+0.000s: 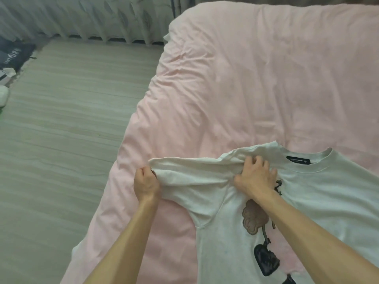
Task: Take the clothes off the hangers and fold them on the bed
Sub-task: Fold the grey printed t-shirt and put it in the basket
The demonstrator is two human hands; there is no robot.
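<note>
A white T-shirt [320,203] with a brown and black print lies front up on the pink bed [256,83], its collar and black label pointing away from me. My left hand [146,182] grips the hem end of the shirt's left sleeve and holds it stretched out to the left. My right hand [256,175] has its fingers curled into the bunched cloth at the shoulder, beside the collar. No hanger is in view.
The bed's left edge runs diagonally from near bottom to far top. Left of it is a wooden floor [67,124]. Grey curtains [86,19] hang along the far side. A dark bag [15,55] and small white items sit at the far left.
</note>
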